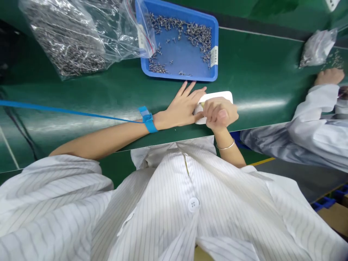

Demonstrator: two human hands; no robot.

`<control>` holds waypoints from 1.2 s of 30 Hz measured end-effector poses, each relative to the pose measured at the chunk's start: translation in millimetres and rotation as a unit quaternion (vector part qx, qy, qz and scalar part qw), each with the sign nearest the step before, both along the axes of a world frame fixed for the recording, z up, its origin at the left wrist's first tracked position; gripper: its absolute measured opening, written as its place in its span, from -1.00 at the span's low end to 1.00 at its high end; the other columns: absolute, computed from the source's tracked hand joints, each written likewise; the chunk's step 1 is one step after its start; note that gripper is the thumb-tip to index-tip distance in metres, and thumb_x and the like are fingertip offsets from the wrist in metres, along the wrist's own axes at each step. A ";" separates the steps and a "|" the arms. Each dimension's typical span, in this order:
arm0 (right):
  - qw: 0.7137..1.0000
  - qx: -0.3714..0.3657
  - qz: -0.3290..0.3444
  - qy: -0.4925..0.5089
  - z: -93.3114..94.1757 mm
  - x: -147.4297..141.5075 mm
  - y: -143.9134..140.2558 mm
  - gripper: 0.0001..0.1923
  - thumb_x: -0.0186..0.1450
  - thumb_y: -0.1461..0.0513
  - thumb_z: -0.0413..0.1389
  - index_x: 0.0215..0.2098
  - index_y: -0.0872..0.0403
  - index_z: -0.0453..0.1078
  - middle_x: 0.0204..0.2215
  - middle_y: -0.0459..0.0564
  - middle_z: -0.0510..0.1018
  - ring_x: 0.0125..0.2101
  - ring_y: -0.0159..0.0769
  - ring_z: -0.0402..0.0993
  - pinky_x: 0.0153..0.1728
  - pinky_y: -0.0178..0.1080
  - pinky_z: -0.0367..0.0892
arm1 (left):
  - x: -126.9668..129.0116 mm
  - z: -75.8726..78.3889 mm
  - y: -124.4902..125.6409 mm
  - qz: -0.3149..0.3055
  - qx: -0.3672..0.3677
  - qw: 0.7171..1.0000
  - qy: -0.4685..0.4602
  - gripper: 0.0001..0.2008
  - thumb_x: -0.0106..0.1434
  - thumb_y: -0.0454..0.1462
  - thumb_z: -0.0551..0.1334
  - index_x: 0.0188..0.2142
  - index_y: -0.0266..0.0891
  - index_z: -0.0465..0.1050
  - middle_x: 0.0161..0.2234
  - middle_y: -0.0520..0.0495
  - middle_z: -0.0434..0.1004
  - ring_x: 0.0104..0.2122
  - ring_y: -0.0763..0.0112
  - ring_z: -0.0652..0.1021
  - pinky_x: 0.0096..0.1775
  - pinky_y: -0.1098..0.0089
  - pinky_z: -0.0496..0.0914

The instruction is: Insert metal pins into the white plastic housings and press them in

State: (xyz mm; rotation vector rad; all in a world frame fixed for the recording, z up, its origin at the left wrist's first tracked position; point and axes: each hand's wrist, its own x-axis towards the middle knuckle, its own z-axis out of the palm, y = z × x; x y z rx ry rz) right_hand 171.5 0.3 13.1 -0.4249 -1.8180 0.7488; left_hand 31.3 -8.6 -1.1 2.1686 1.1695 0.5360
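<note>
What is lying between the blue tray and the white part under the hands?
Only bare green belt separates the blue tray from the white part; the left hand fingertips reach into it, head view.

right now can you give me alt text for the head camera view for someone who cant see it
A person's left hand and right hand work together on a small white plastic part lying on a green conveyor belt. Beyond it sits a blue tray of small metal screws, beside a clear bag of screws; a co-worker's hand rests at far right.

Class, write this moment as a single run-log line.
left hand: flat on white part | right hand: fist closed on white part | blue tray: small metal pieces | co-worker's hand: right
</note>
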 end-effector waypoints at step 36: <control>0.929 -0.193 -0.295 0.109 44.2 81.2 85.1 -0.51 0.12 -0.05 0.12 -0.84 -0.05 0.15 -0.87 -0.05 0.11 -0.83 -0.41 0.09 -0.75 -0.16 -0.09 | 48.2 -1.5 -19.7 -0.105 0.123 0.986 0.029 0.05 0.17 0.15 0.27 0.44 -0.23 -0.18 0.41 -0.42 -0.12 0.39 -0.21 0.03 0.36 -0.05 -0.02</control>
